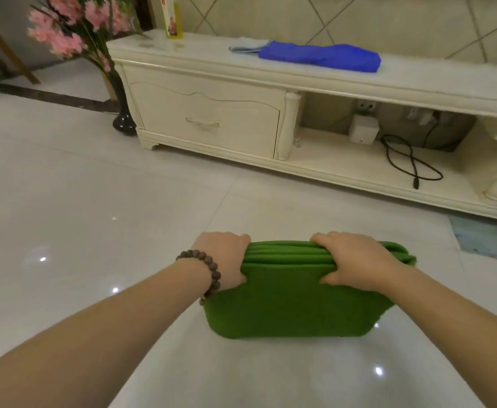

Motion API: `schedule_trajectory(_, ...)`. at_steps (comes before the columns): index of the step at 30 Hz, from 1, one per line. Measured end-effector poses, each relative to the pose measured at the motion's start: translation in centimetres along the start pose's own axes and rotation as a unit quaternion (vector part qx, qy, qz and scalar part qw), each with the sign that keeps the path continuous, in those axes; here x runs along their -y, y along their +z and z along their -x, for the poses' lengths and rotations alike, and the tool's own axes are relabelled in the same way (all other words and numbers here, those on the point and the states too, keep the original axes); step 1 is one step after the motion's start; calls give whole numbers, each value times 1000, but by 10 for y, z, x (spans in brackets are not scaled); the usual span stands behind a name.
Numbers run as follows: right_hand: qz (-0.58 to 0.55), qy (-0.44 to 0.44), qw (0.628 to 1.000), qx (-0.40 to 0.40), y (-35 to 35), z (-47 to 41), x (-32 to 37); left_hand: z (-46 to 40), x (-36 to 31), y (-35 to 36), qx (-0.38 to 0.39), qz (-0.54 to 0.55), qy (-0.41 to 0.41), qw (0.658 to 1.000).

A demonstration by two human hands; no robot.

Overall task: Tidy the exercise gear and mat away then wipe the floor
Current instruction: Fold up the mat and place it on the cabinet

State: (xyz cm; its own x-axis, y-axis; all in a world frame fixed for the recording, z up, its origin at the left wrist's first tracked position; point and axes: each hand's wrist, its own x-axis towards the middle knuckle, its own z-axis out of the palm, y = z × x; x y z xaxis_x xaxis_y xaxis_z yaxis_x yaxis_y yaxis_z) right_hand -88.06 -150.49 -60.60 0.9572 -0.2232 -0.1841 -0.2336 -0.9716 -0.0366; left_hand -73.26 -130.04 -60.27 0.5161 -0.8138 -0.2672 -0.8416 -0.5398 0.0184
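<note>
Head view: the left hand [223, 260] and right hand [356, 262] each grip the top edge of the folded green mat [288, 304], fingers curled over its layers, holding it above the glossy tiled floor [94, 201]. Ahead stands a cream cabinet [206, 119] carrying a blue bundle [321, 58] and a yellow bottle [171, 19] whose label is unreadable. A black vase [123, 120] of pink flowers stands left, and a black cable [409, 160] lies on the lower shelf.

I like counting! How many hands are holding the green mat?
2. The left hand grips the folded green mat at its left end; the right hand grips its top edge further right.
</note>
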Motion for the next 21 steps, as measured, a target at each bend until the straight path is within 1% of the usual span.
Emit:
schedule_trajectory(3, 52, 6, 994, -94, -7, 2, 2, 2, 2, -10, -106, -36, -3, 994)
schedule_trajectory(5, 90, 16, 982, -167, -6, 10, 2, 2, -2, -9, -192, -68, 5, 979)
schedule_trajectory(8, 125, 45, 943, -305, 26, 24, -3, 3, -10, 21, -326, -89, 17, 941)
schedule_trajectory(9, 130, 55, 931, -337, 44, 28, -3, 1, -12, 38, -355, -82, 21, 931)
schedule_trajectory(10, 135, 61, 924, -352, 62, 32, -2, 0, -15, 57, -365, -76, 24, 928)
schedule_trajectory(11, 138, 64, 923, -353, 81, 34, -1, -1, -18, 76, -364, -75, 25, 928)
schedule_trajectory(12, 136, 69, 929, -336, 101, 37, 1, -1, -21, 97, -351, -75, 23, 933)
schedule_trajectory(13, 127, 76, 942, -300, 124, 40, 4, -1, -24, 120, -325, -74, 21, 943)
schedule_trajectory(16, 81, 91, 985, -124, 196, 58, 15, 9, -37, 192, -206, -80, 22, 975)
schedule_trajectory(18, 61, 88, 993, -39, 236, 75, 22, 20, -45, 232, -115, -73, 18, 990)
schedule_trajectory(19, 54, 82, 995, -19, 248, 81, 25, 25, -47, 246, -76, -68, 10, 995)
schedule_trajectory(20, 47, 66, 996, -26, 253, 85, 25, 28, -48, 256, -49, -67, 0, 997)
schedule_trajectory(21, 36, 47, 997, -59, 256, 87, 21, 28, -48, 260, -43, -64, -7, 997)
